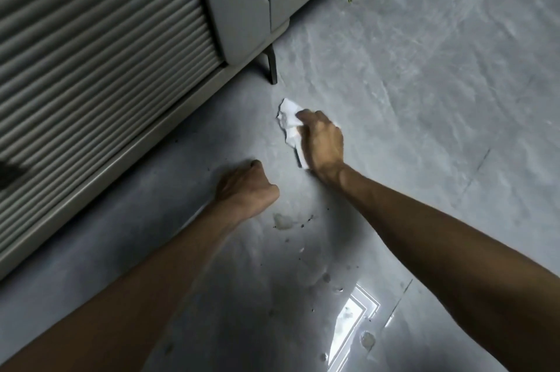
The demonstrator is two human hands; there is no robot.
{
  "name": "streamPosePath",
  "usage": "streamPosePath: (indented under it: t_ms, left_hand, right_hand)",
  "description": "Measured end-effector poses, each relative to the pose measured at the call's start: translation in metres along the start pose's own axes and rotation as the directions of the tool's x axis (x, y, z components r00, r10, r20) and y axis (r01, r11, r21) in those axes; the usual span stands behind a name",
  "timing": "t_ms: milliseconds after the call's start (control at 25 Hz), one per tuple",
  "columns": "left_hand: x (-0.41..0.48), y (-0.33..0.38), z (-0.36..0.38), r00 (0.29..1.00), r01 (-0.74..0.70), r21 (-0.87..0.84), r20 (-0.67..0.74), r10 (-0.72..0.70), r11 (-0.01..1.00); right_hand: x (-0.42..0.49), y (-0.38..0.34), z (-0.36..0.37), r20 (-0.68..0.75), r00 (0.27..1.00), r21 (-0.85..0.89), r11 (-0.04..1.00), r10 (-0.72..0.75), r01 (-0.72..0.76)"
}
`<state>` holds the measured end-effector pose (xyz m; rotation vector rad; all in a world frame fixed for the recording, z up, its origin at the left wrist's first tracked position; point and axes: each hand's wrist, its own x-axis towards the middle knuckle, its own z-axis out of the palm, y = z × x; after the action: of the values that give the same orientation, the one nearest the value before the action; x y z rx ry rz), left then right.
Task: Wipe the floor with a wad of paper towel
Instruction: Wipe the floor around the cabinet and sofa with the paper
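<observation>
in the head view my right hand [322, 141] grips the paper towel wad [288, 121] on the floor [424, 99], near the cabinet leg [271, 67]. my left hand [247, 187] is a clenched fist, holding nothing. the wad looks soft and light, so i would hold it from above.

The one camera sat on my head, looking forward and steeply down, close above the grey floor [424, 99], with the cabinet [91, 53] crossing the frame's upper left.
</observation>
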<state>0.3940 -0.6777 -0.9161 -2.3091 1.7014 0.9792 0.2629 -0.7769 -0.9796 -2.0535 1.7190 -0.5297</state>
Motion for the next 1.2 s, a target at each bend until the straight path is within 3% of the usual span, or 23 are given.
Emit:
streamPosePath:
  t_ms: [40,80,160,200,240,280,320,360,440,600,640,760,800,880,960,1000,1040,1120,1160,1200]
  left_hand:
    - [0.001,-0.002,0.000,1.000,-0.010,-0.008,0.010,0.011,1.000]
    - [-0.001,-0.002,0.000,1.000,-0.010,-0.010,0.021,0.011,1.000]
    - [-0.004,-0.001,0.002,1.000,0.008,-0.007,0.014,-0.008,1.000]
    - [-0.006,-0.003,0.002,1.000,0.010,-0.004,0.003,-0.010,1.000]
    - [-0.008,-0.005,0.002,1.000,0.009,-0.005,-0.003,-0.009,1.000]
    - [-0.010,-0.007,0.002,1.000,0.012,-0.016,-0.006,-0.013,1.000]
    - [-0.009,-0.010,0.002,1.000,0.013,-0.031,-0.011,-0.013,0.999]
    - [-0.008,-0.012,0.002,1.000,0.010,-0.037,-0.006,-0.010,0.999]
    - [-0.008,-0.010,0.002,1.000,0.007,-0.032,0.002,-0.006,0.999]
    - [-0.006,-0.001,0.005,0.999,-0.038,-0.008,-0.034,0.038,0.999]
    - [-0.006,-0.001,0.005,0.999,-0.040,0.009,-0.035,0.040,0.999]
    - [-0.005,-0.005,0.007,1.000,-0.011,0.042,-0.023,0.012,0.999]
    - [-0.006,-0.006,0.009,1.000,-0.004,0.052,-0.016,0.005,0.999]
    - [-0.004,-0.005,0.010,1.000,-0.010,0.048,-0.014,0.011,0.999]
    - [-0.003,-0.004,0.010,1.000,-0.002,0.043,-0.023,0.003,0.999]
    - [-0.002,-0.004,0.011,0.999,0.005,0.052,-0.038,-0.003,0.999]
    - [-0.002,-0.003,0.012,0.999,0.008,0.066,-0.046,-0.005,0.998]
    - [-0.005,-0.001,0.014,0.999,0.036,0.059,-0.033,-0.034,0.998]
    - [-0.006,-0.001,0.015,0.998,0.061,0.038,-0.026,-0.060,0.997]
    - [-0.006,-0.001,0.016,0.996,0.088,0.020,-0.021,-0.088,0.996]
  right_hand:
    - [-0.028,-0.007,0.004,0.094,0.986,0.046,0.990,-0.138,0.134]
    - [-0.056,-0.007,0.005,0.194,0.927,0.102,0.947,-0.320,0.305]
    - [-0.076,0.000,0.000,0.342,0.746,0.112,0.813,-0.572,0.572]
    - [-0.064,0.002,-0.004,0.326,0.759,0.126,0.822,-0.563,0.556]
    - [-0.046,-0.003,-0.011,0.287,0.863,0.171,0.909,-0.415,0.380]
    - [-0.024,-0.004,-0.013,0.224,0.956,0.234,0.963,-0.188,0.134]
    - [-0.001,-0.006,-0.016,0.153,0.987,0.273,0.957,0.054,-0.095]
    - [0.010,-0.006,-0.013,0.079,0.979,0.251,0.947,0.188,-0.202]
    - [-0.004,-0.011,-0.005,0.042,0.987,0.171,0.973,0.153,-0.159]
    - [-0.059,-0.010,-0.005,0.247,0.959,0.165,0.981,-0.136,0.097]
    - [-0.048,-0.011,-0.007,0.239,0.961,0.153,0.983,-0.137,0.102]
    - [-0.012,-0.020,-0.006,0.074,0.988,0.087,0.986,0.133,-0.140]
    - [-0.015,-0.021,-0.003,0.037,0.986,0.078,0.983,0.161,-0.163]
    - [-0.042,-0.020,-0.002,0.125,0.991,0.078,0.997,-0.038,0.028]
    - [-0.073,-0.002,-0.012,0.338,0.876,0.172,0.938,-0.343,0.300]
    - [-0.071,0.011,-0.023,0.419,0.802,0.175,0.905,-0.426,0.389]
    - [-0.059,0.025,-0.034,0.450,0.780,0.136,0.896,-0.436,0.422]
    - [-0.030,0.060,-0.059,0.318,0.913,-0.015,0.962,-0.254,0.273]
    - [-0.018,0.081,-0.074,0.188,0.977,-0.093,0.989,-0.099,0.118]
    - [-0.017,0.103,-0.088,0.063,0.995,-0.133,0.989,0.073,-0.064]
